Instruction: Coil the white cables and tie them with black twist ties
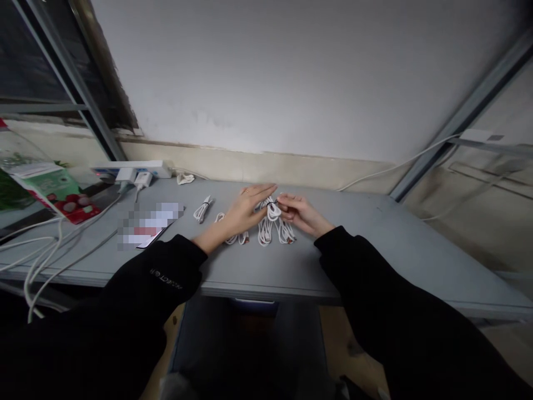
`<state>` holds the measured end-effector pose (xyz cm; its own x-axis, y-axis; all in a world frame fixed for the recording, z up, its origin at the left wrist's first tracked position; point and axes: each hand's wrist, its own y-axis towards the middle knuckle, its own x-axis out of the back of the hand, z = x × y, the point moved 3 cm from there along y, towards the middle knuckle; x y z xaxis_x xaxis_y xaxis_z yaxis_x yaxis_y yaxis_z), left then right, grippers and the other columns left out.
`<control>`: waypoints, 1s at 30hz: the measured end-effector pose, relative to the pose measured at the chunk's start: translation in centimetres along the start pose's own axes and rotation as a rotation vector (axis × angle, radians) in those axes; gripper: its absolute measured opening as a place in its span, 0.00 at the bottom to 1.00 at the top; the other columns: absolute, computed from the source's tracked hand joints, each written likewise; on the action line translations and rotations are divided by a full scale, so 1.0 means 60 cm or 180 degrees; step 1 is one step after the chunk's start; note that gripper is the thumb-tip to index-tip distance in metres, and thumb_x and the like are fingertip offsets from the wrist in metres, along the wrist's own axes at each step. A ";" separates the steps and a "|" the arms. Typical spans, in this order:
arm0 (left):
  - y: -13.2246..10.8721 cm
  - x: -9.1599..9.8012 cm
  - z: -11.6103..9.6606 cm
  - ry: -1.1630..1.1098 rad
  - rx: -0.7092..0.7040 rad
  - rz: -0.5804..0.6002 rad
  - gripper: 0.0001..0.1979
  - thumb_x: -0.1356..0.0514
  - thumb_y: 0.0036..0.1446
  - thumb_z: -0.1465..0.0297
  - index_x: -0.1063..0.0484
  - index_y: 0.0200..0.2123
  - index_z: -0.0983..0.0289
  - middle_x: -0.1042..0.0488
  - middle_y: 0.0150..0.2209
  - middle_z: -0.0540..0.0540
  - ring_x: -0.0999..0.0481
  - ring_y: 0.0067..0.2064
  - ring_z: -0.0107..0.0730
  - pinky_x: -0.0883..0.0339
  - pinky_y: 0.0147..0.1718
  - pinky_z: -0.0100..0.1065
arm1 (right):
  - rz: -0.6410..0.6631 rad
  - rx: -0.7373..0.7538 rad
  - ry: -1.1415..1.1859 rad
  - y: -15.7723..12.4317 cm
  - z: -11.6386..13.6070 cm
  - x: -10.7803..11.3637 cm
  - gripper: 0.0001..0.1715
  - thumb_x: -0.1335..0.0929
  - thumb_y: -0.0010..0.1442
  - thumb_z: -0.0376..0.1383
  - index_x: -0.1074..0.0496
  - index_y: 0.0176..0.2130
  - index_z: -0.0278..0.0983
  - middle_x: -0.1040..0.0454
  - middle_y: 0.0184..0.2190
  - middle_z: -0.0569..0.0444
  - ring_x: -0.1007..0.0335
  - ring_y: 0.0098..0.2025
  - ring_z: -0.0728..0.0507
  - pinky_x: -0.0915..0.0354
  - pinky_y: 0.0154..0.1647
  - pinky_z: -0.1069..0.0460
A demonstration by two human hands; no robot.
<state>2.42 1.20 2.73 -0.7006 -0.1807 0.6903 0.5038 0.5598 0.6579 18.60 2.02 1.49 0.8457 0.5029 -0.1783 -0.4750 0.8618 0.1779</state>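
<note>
Currently at a grey desk [362, 266], both hands over its middle. My right hand [303, 214] has thumb and fingertips closed in a pinch at the right edge of a white cable bundle [273, 211], coiled and bound with a dark tie [271, 204]. My left hand [245, 211] comes in from the left, fingers stretched nearly straight, thumb beside the coil; cannot tell whether it grips. Bundle sits between the two hands. Just nearer, two more coils [265, 232] lie side by side on the desktop. Others partly hidden by my left hand and wrist, count unclear. One separate coil [202, 210] off to the left, also dark-tied. Left of that, a phone [160, 225], screen blurred. Farther left, at the far edge: white power strip [156, 168], plugs in it. Green-and-red carton [62, 191] left again, loose white cables [37, 266] nearer
</note>
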 end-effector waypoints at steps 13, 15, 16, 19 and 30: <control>0.004 -0.017 0.007 -0.2275 0.1743 -0.0217 0.10 0.42 0.60 0.63 0.30 0.38 0.64 0.26 0.20 0.51 0.32 0.20 0.28 0.38 0.23 0.30 | -0.1013 0.1192 -0.1448 0.004 -0.007 0.014 0.14 0.27 0.51 0.48 0.27 0.31 0.41 0.38 0.20 0.60 0.46 0.22 0.50 0.45 0.25 0.52; 0.003 -0.017 0.006 -0.2416 0.1858 -0.0212 0.10 0.42 0.60 0.65 0.31 0.42 0.64 0.26 0.19 0.49 0.31 0.20 0.28 0.37 0.24 0.31 | -0.1080 0.1594 -0.2040 -0.002 -0.005 0.008 0.11 0.28 0.55 0.46 0.26 0.31 0.42 0.34 0.22 0.58 0.43 0.25 0.48 0.42 0.30 0.50; 0.003 -0.017 0.006 -0.2462 0.1901 -0.0173 0.10 0.43 0.60 0.66 0.32 0.42 0.64 0.26 0.19 0.49 0.31 0.20 0.29 0.36 0.25 0.32 | -0.1072 0.1757 -0.2286 -0.005 -0.005 0.005 0.09 0.29 0.56 0.45 0.25 0.31 0.43 0.32 0.24 0.56 0.42 0.26 0.47 0.40 0.32 0.49; 0.003 -0.019 0.005 -0.2509 0.1917 -0.0004 0.09 0.46 0.62 0.66 0.30 0.40 0.64 0.26 0.20 0.51 0.31 0.20 0.30 0.35 0.27 0.34 | -0.0989 0.2076 -0.2792 -0.010 -0.006 0.002 0.07 0.31 0.60 0.42 0.23 0.33 0.44 0.27 0.28 0.54 0.38 0.29 0.45 0.38 0.38 0.46; 0.006 -0.029 0.016 -0.2612 0.2055 -0.0099 0.05 0.40 0.58 0.68 0.33 0.33 0.63 0.31 0.19 0.46 0.35 0.21 0.23 0.43 0.23 0.27 | -0.1359 0.2545 -0.3468 -0.008 -0.020 0.005 0.12 0.34 0.64 0.41 0.22 0.37 0.40 0.22 0.31 0.52 0.31 0.29 0.46 0.35 0.32 0.50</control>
<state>3.33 2.50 1.44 -0.9584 0.2672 0.1001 0.2832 0.9337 0.2190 18.80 1.83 0.20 0.8229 -0.4013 0.4022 -0.1860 0.4787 0.8581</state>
